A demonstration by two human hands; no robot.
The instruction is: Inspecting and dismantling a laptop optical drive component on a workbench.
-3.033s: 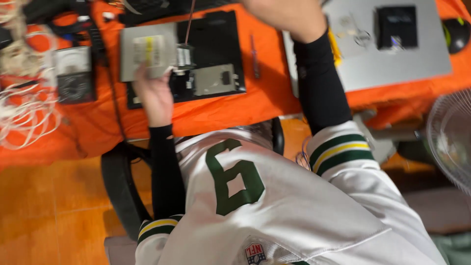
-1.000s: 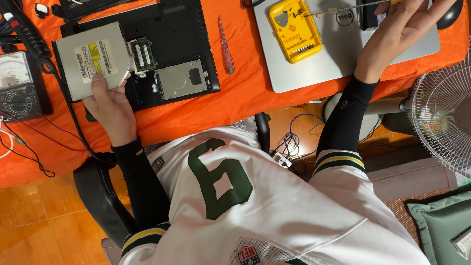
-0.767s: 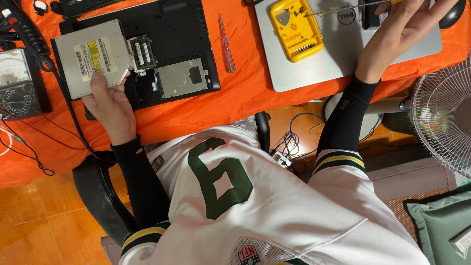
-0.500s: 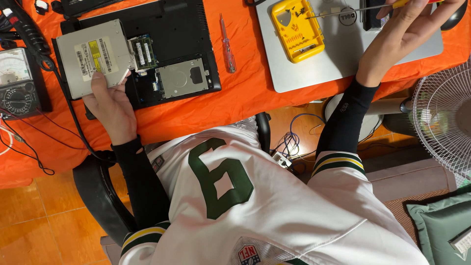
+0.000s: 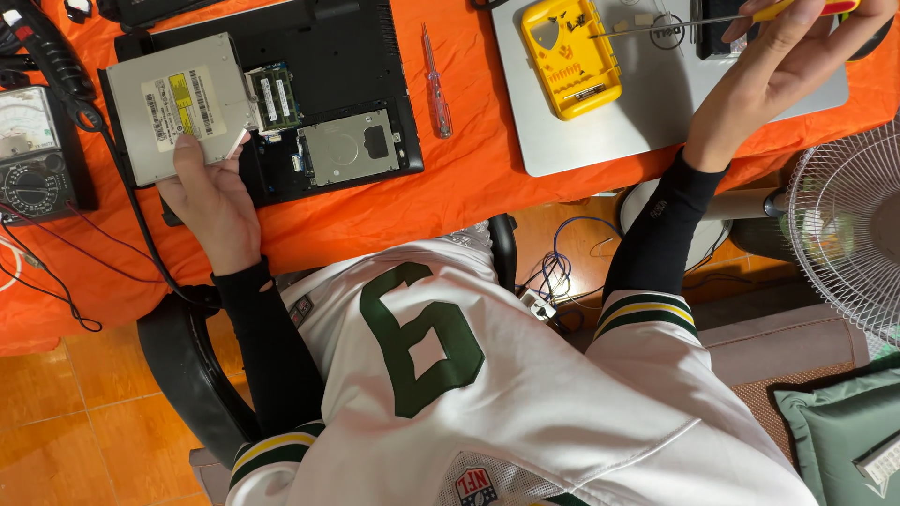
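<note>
My left hand grips the near edge of a grey optical drive with a yellow-and-white label, held over the left side of an upturned black laptop. The laptop's open bay shows memory sticks and a silver hard drive. My right hand is raised at the upper right, shut on a screwdriver with a yellow and red handle. Its long shaft points left over a silver laptop and a yellow bit case.
An orange cloth covers the table. A small red screwdriver lies between the two laptops. An analogue multimeter with wires sits at the far left. A standing fan and a green cushion are on the right.
Since three seconds ago my right hand has reached out to the right and now holds the screwdriver over the silver laptop. My left hand has kept hold of the optical drive.
</note>
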